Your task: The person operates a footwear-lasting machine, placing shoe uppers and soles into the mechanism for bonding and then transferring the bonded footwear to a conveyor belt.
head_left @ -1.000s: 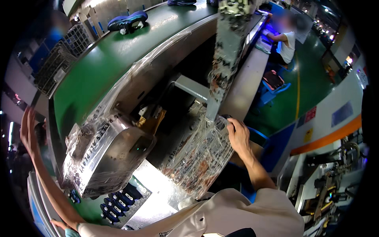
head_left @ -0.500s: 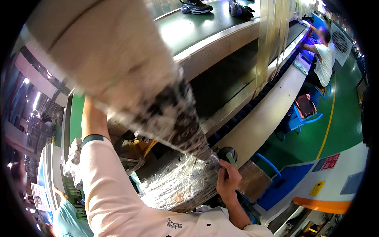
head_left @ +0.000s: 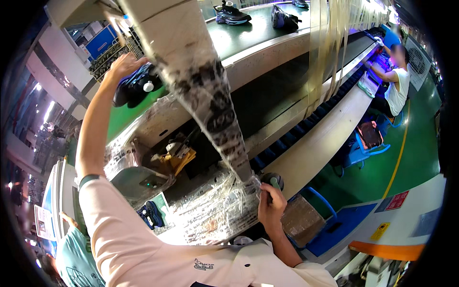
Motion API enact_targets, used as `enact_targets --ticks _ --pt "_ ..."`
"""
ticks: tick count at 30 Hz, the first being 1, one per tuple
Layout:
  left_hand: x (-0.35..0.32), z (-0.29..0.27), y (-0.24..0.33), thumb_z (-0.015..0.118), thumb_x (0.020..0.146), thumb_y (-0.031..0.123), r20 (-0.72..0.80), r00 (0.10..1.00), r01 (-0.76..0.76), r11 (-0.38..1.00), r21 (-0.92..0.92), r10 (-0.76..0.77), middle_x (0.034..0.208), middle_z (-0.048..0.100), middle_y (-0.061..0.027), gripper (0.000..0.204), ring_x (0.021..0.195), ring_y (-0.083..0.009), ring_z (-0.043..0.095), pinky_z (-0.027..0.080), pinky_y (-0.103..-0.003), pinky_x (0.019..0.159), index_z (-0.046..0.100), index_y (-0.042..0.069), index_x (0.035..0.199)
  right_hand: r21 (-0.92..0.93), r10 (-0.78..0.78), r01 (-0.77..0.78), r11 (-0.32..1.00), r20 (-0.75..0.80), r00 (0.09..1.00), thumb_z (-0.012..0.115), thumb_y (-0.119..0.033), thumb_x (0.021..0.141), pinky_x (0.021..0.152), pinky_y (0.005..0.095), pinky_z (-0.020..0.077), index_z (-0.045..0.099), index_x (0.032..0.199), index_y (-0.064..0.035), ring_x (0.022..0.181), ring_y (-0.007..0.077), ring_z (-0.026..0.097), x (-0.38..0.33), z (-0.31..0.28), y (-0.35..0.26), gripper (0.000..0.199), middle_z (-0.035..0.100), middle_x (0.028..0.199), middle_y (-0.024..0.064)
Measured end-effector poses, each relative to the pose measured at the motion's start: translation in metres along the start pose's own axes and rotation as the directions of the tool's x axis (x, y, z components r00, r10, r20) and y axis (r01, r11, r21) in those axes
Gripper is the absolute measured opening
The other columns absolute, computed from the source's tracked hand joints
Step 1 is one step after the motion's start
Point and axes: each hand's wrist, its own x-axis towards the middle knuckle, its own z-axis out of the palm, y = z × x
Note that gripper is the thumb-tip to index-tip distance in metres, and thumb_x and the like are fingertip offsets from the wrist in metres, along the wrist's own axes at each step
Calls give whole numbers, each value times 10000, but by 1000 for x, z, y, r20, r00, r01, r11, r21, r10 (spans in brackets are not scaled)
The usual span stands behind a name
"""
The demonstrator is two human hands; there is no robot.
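Note:
My left hand (head_left: 125,66) is stretched out to the far left, its fingers closed at the top of a dark shoe (head_left: 135,87) with a small white piece on it. Beneath that shoe is a green surface. In front of me, my right hand (head_left: 272,206) is closed with thumb and fingers together, beside the lower end of a pale post (head_left: 179,36) wrapped in clear film. What it pinches, if anything, I cannot make out. A dark round thing with a green part (head_left: 275,181) sits just beyond its fingertips. Crumpled clear film (head_left: 210,208) covers the surface left of it.
The post slants across the middle. Behind it, a conveyor belt (head_left: 260,33) carries dark shoes (head_left: 232,14). Clear strips (head_left: 330,57) hang at right. A long pale ledge (head_left: 315,129) leads to a seated person (head_left: 396,83). A cardboard box (head_left: 301,220) stands near my right hand.
My left arm, earlier mostly behind the post, now reaches out left with the hand at the dark shoe. The post appears farther up and narrower. My right hand stays closed in nearly the same place.

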Motion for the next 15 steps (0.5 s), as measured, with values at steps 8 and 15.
enact_targets --ticks 8,15 --pt "-141 55 -74 813 599 219 -423 902 -28 967 -253 -84 1145 561 -160 805 1033 -253 554 405 -328 943 454 -8 1284 38 55 -56 998 34 998 601 -81 805 637 360 479 646 870 -48 712 301 608 -3 5 -3 85 641 779 133" --pt "-244 0 18 713 770 310 -488 865 -290 677 -676 -117 1074 610 -125 601 944 -182 602 463 -284 863 513 2 1246 -207 -72 74 975 19 997 659 -137 771 874 425 441 537 1165 -46 1001 350 569 -4 -10 -6 423 611 1070 186"
